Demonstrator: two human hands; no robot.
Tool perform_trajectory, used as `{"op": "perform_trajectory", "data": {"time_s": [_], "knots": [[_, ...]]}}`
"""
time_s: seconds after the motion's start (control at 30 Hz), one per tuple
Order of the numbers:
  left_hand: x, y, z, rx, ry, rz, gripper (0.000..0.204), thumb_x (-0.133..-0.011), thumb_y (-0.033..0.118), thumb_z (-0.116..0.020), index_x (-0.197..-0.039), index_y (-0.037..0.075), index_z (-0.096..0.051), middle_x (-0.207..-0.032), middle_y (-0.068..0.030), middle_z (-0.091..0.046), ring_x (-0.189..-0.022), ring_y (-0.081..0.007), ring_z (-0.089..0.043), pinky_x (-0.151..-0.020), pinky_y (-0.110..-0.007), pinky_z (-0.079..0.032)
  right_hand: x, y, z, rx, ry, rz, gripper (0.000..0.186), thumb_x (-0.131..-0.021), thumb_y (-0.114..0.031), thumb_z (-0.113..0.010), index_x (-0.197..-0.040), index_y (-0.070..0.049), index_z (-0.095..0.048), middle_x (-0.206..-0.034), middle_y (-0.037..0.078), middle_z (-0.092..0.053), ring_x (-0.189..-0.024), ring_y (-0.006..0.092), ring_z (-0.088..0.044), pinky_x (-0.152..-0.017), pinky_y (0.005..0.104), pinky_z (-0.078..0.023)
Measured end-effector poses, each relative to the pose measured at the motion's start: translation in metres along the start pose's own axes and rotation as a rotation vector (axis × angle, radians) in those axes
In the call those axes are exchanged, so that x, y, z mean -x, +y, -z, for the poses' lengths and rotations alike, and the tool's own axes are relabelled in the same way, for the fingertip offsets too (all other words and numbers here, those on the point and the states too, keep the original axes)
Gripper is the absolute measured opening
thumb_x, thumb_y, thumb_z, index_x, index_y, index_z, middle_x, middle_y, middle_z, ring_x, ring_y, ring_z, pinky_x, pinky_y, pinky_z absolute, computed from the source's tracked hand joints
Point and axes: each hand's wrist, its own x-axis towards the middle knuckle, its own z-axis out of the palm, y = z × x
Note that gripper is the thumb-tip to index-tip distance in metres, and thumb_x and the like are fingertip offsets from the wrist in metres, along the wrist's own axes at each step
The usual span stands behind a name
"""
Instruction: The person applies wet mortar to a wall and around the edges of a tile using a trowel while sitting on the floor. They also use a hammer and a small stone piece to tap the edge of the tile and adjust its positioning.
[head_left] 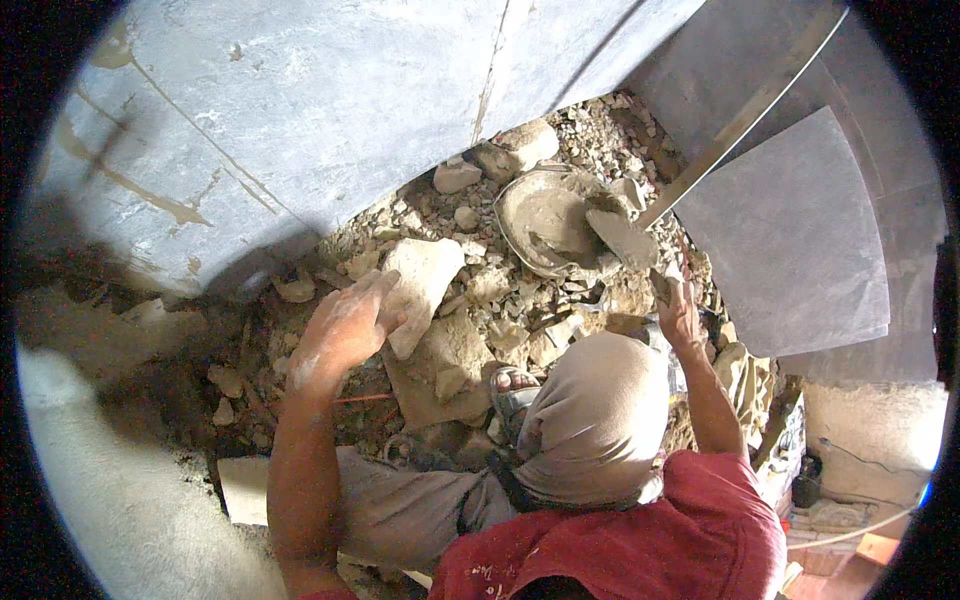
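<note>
My left hand [350, 318] is closed against the left edge of a pale, rough stone [430, 285], with the thumb and fingers on it. The stone leans above a flat slab-like rock [435, 365]. My right hand [680, 312] grips the handle of a trowel [622, 238], whose blade carries grey mortar. That blade reaches over the right rim of a round bucket [508, 232] with wet mortar inside and a wire handle along its side.
Loose rubble and stones [490, 285] surround the bucket. A large pale grey panel [330, 110] stands on the far left. Dark grey sheets [790, 230] rise at the right, beside a long straight strip [740, 125]. My sandalled foot [515, 385] and bent knee [600, 415] are close by.
</note>
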Motion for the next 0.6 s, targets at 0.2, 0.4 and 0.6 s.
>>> {"op": "perform_trajectory", "data": {"time_s": [0.2,0.4,0.6], "knots": [[-0.007,-0.005,0.008,0.048,-0.064,0.062,0.049,-0.083,0.013,-0.06,-0.131,0.006,-0.051,-0.132,-0.0191,-0.054,-0.121,-0.0349,-0.052,-0.101,-0.042,-0.043,0.038,0.031,0.046,0.08,-0.107,-0.168,0.043,-0.082,-0.016,-0.064,-0.123,-0.016,-0.051,-0.112,0.017,-0.056,-0.099,0.0407,-0.06,-0.077,0.0491,-0.051],[-0.002,0.007,0.018,0.064,-0.009,0.084,0.05,-0.087,0.023,-0.061,-0.133,0.005,-0.049,-0.137,-0.0177,-0.051,-0.124,-0.0343,-0.05,-0.103,-0.043,-0.041,-0.013,-0.052,0.146,-0.063,-0.328,-0.229,0.042,-0.082,-0.018,-0.067,-0.122,-0.011,-0.058,-0.109,0.017,-0.065,-0.098,0.0367,-0.064,-0.082,0.0436,-0.051],[-0.008,-0.006,0.007,0.008,-0.021,0.017,0.055,-0.089,0.031,-0.062,-0.135,0.006,-0.047,-0.138,-0.0199,-0.049,-0.126,-0.0353,-0.048,-0.105,-0.042,-0.04,-0.06,-0.118,0.169,-0.133,-0.483,-0.109,0.042,-0.085,-0.022,-0.064,-0.122,-0.003,-0.057,-0.099,0.024,-0.066,-0.094,0.0398,-0.064,-0.081,0.0462,-0.05]]}}
